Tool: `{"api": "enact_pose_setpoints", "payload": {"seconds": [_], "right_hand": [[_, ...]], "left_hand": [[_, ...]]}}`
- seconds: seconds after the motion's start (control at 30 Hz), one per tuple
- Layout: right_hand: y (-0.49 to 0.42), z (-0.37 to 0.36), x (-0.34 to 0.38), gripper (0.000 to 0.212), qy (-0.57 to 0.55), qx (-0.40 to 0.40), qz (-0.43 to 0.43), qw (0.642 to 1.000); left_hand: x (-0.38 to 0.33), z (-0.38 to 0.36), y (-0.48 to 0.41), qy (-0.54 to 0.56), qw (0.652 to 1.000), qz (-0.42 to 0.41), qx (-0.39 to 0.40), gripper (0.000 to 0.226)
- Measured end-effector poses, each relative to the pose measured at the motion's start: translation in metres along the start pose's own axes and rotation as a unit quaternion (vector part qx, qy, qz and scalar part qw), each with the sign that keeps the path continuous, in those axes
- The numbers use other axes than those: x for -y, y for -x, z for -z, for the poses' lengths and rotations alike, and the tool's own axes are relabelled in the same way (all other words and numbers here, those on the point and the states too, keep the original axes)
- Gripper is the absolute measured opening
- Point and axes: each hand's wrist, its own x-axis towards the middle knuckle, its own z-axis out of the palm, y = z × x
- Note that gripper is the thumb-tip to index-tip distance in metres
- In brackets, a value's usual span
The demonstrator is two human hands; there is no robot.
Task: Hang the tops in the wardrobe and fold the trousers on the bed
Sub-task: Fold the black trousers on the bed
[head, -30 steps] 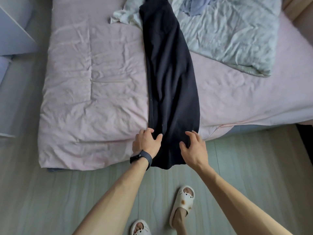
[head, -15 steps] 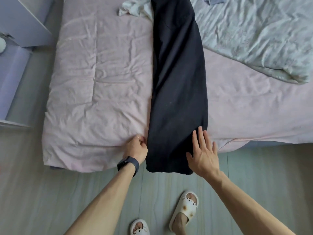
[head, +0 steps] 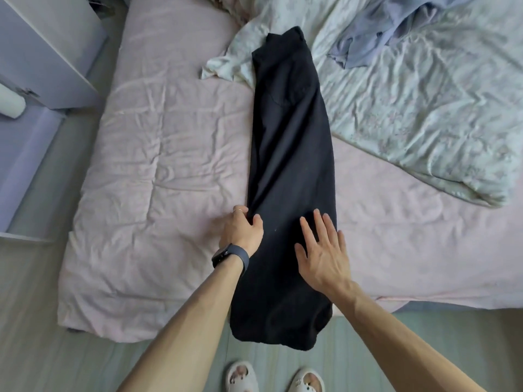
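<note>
Lying lengthwise across the bed [head: 158, 165], the trousers [head: 291, 165] are doubled leg on leg into one dark strip. The waistband rests far off on the quilt [head: 424, 114], and the hems hang past the near edge of the bed over the floor [head: 42, 349]. Change noted: a second ago both hands were at the hem end, at the bed's edge. Half a second ago the left was at the strip's left edge, and the right lay flat and spread just beside its right edge. Both have now moved up the leg. The left hand [head: 240, 230], with a watch [head: 230, 257] on its wrist, grips the left edge of the trousers, fingers curled into the cloth and thumb over it. The right hand [head: 322, 250] is open, palm down and fingers spread, pressing flat on the cloth near its right edge. Assessment: the lengthwise fold looks done, and the work has passed from aligning the hems to smoothing and steadying the strip. The cross fold, hems up toward the waistband, is not yet made. The overhanging hem end will likely have to be lifted onto the bed for it. A crumpled blue top [head: 376, 32] lies on the quilt, to the right of the waistband, not yet hung.
</note>
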Motion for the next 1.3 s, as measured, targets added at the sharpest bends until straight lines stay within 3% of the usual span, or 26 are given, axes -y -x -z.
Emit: {"api": "enact_pose_setpoints", "payload": {"seconds": [0.37,0.57,0.67,0.83,1.03,1.2,1.3], "right_hand": [[-0.133,0.028,-0.002,0.067,-0.020,-0.024,-0.038,0.999],[-0.149,0.025,-0.003,0.066,0.019,0.014,-0.061,0.998],[-0.142,0.024,-0.010,0.064,0.038,0.027,-0.058,0.997],[-0.139,0.032,-0.017,0.063,0.057,0.027,-0.040,0.997],[-0.198,0.046,-0.007,0.064,0.025,-0.025,-0.021,0.999],[-0.281,0.056,-0.012,0.063,0.026,-0.040,-0.011,0.999],[-0.311,0.060,-0.020,0.064,0.042,-0.034,-0.018,0.998]], "left_hand": [[-0.064,0.009,-0.122,-0.008,0.999,-0.021,0.024,0.045],[-0.074,0.004,-0.143,-0.109,0.993,-0.034,-0.004,0.019],[-0.065,0.013,-0.149,-0.059,0.997,0.035,-0.020,0.013],[-0.069,0.029,-0.171,-0.025,0.996,0.034,0.082,0.018],[-0.123,0.036,-0.214,0.072,0.996,-0.001,0.050,0.028],[-0.159,0.030,-0.253,0.141,0.990,0.019,0.022,0.041],[-0.163,0.033,-0.270,0.121,0.992,0.036,-0.007,0.042]]}}
